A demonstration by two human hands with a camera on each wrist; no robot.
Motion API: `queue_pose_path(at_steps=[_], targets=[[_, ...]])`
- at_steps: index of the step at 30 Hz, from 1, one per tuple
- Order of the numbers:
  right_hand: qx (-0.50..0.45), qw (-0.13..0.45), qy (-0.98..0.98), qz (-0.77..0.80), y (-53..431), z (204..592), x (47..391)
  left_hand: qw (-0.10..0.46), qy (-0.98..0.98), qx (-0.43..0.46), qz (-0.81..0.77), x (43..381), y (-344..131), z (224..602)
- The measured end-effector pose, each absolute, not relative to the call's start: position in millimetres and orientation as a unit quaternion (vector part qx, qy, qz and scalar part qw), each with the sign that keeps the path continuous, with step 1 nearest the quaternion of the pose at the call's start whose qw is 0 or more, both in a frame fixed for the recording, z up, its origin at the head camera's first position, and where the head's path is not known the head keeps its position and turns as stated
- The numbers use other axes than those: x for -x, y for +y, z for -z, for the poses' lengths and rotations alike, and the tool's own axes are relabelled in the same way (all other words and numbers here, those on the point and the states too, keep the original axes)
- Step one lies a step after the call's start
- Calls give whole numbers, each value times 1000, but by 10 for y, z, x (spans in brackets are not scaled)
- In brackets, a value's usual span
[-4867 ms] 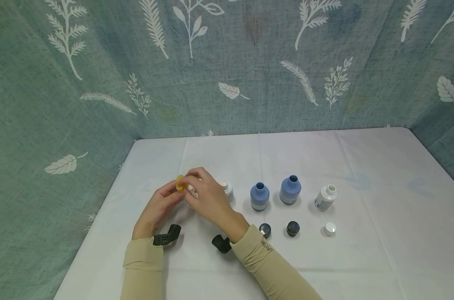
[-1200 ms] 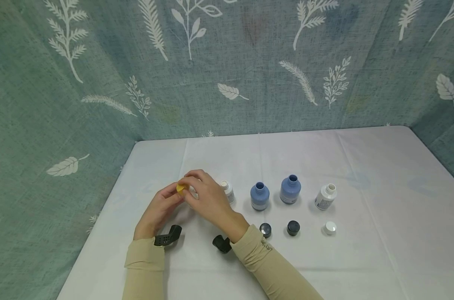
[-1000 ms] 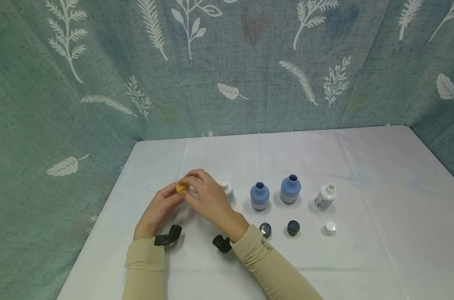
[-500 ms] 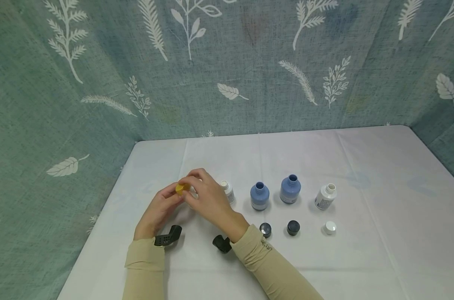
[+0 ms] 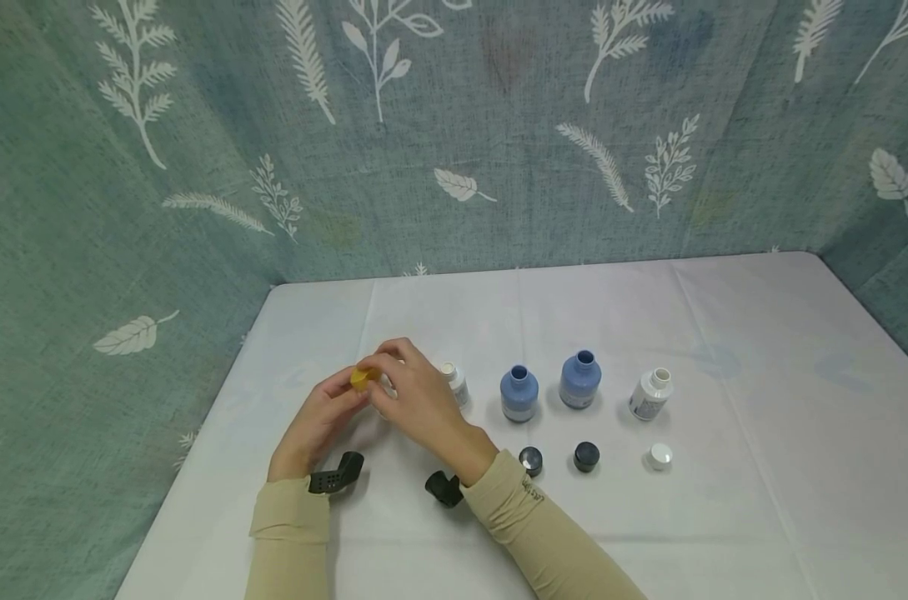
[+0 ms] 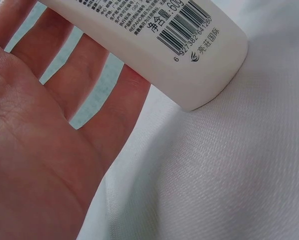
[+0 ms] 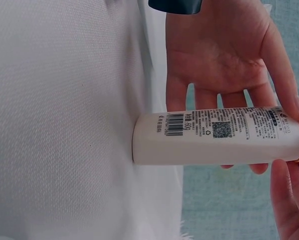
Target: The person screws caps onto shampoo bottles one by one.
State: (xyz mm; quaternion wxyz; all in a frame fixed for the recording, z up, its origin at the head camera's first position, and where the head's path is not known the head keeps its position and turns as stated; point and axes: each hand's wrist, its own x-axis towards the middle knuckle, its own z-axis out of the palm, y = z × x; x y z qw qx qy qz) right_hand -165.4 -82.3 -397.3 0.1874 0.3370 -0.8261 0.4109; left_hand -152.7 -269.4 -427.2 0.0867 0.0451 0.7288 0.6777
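Note:
In the right wrist view a white bottle (image 7: 214, 145) with printed text and a barcode stands with its base on the white cloth. My left hand (image 5: 320, 418) holds its body, fingers behind and thumb in front near the top. The left wrist view shows the same bottle (image 6: 189, 55) beside the left palm. On top is a yellow cap (image 5: 362, 380), which my right hand (image 5: 416, 398) pinches between thumb and fingers. From the head view, the hands mostly hide the bottle.
To the right stand a small white bottle (image 5: 455, 387), two blue bottles (image 5: 519, 395) with uncovered necks, and another uncapped white bottle (image 5: 651, 395). Two black caps (image 5: 586, 456) and one white cap (image 5: 659, 457) lie in front. A patterned curtain (image 5: 499, 208) hangs behind the table.
Both hands stay in nearly the same place on the bottle. Compared with the oldest frame, the yellow cap shows slightly lower and at another angle, and the right fingers have shifted a little.

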Motion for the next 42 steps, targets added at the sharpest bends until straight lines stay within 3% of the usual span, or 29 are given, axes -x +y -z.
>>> queue_pose_path(at_steps=[42], targets=[[-341, 196, -828, -400, -835, 3992, 1663, 91, 727, -47, -679, 1524, -2698, 4287]])
